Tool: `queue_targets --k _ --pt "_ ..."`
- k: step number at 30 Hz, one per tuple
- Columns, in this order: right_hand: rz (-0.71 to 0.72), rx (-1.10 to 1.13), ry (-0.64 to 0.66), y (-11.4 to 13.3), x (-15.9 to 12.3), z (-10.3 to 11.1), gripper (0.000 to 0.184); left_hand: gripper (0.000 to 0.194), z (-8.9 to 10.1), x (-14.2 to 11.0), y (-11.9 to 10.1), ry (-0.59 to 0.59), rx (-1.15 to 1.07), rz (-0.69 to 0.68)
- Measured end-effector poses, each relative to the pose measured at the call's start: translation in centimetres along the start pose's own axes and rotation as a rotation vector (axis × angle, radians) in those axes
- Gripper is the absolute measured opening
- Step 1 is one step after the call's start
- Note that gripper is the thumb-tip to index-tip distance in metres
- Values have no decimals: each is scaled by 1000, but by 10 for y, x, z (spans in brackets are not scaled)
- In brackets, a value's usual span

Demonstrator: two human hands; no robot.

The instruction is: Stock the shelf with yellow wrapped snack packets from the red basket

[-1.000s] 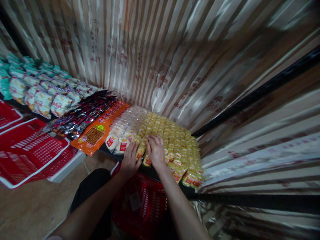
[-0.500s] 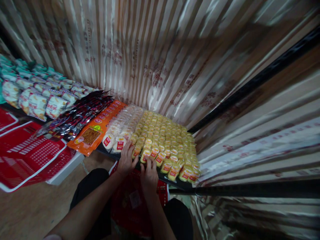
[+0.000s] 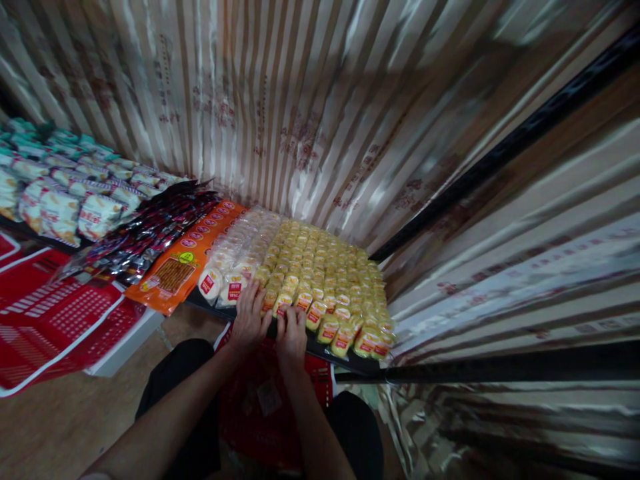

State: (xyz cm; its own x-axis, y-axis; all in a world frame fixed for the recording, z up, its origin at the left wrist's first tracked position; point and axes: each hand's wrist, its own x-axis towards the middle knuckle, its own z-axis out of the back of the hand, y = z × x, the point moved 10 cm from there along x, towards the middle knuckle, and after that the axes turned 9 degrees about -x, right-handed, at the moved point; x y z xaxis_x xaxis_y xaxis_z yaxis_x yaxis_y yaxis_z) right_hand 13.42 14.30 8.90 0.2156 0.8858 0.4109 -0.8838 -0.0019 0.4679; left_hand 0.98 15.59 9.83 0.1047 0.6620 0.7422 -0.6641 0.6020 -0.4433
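Note:
Rows of small yellow cakes in clear wrappers (image 3: 325,260), with red and white labels, fill the right end of a dark shelf. My left hand (image 3: 249,319) lies at the front edge, fingers stretched over the border between the yellow cakes and the white round packaged snacks (image 3: 235,285). Close beside it, my right hand (image 3: 291,333) touches the front of a yellow cake row with its fingertips. Its fingers are slightly bent and apart, and no cake is lifted off the shelf. The undersides of both hands are hidden.
Left along the shelf lie an orange snack bag (image 3: 173,273), dark shiny packets (image 3: 155,227) and white snack bags (image 3: 100,213). Red baskets (image 3: 65,313) stand below at left, and another red basket (image 3: 250,413) sits between my knees. Striped sheeting (image 3: 300,100) hangs behind a black pole (image 3: 490,153).
The view has shifted slightly, so the shelf appears further left. My right hand has drawn back a little toward the shelf's front edge; my left hand stays almost in place.

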Motion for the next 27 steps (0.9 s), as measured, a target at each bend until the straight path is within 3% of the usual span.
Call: queue_targets --k 8,18,23,25,27 --pt "24 49 -3 0 -5 6 31 55 -8 1 -19 77 120 -76" --pt "50 145 -11 -12 -16 27 46 43 -7 -18 -63 55 54 -169" --pt "10 140 -24 -14 -25 40 38 45 -12 -54 -68 219 -136 -160" --pt "-45 164 23 -21 -43 36 33 47 -14 -79 -73 317 -259 -176" --pt "-116 181 109 -34 -69 23 30 45 -19 -102 -72 421 -334 -105"
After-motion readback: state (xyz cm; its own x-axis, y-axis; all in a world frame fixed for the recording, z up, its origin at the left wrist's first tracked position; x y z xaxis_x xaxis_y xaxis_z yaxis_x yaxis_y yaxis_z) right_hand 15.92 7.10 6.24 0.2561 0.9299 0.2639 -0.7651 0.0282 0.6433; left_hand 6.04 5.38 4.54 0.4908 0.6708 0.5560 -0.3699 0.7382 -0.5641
